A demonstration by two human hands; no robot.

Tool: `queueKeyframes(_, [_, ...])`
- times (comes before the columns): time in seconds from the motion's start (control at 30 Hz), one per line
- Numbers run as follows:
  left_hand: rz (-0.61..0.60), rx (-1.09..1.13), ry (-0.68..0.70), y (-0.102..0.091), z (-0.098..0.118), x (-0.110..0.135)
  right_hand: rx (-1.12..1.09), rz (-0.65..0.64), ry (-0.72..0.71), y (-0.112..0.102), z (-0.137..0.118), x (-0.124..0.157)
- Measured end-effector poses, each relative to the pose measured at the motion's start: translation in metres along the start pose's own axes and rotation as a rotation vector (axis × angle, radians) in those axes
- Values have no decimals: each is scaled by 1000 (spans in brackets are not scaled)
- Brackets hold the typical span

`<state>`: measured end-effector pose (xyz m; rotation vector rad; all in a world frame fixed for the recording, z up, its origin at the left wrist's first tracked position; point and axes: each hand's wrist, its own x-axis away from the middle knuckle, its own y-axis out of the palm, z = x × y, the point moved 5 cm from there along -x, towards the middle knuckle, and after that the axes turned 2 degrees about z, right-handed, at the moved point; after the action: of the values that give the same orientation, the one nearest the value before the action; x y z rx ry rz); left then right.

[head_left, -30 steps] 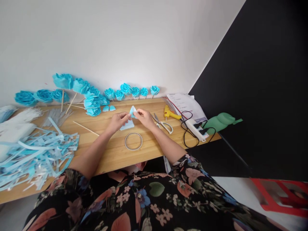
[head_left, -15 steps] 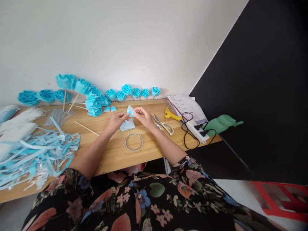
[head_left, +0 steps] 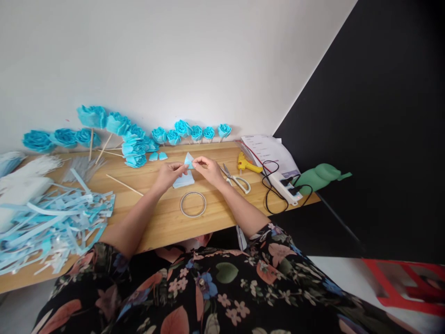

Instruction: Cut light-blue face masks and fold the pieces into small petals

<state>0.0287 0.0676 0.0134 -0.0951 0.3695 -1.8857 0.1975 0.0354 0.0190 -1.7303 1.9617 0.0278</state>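
Note:
My left hand (head_left: 169, 175) and my right hand (head_left: 208, 169) meet above the middle of the wooden table (head_left: 163, 222). Both pinch one small light-blue paper piece (head_left: 188, 160) between fingertips, held just above the tabletop. Under the hands lies a small stack of pale blue paper squares (head_left: 183, 181). A ring of tape (head_left: 193, 204) lies flat just in front of the hands. White-handled scissors (head_left: 236, 178) lie to the right of my right hand.
Several blue paper roses (head_left: 194, 132) line the wall, with more on sticks (head_left: 92, 118) at left. A heap of blue paper strips (head_left: 52, 222) covers the left end. A yellow glue gun (head_left: 246, 164), a power strip with black cables (head_left: 281, 185) and papers (head_left: 267, 148) sit right.
The hands stay almost in place, working the small blue piece between the fingertips; it shifted slightly left and its angle changed.

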Motion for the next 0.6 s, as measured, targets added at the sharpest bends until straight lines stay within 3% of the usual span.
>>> queueKeyframes(0.3, [-59,-34,23,5,5,3,-236,-122,67,9,13,-1])
queueKeyframes(0.6, [-20,-5,86,1,5,1,-357,-109,133,11,20,-3])
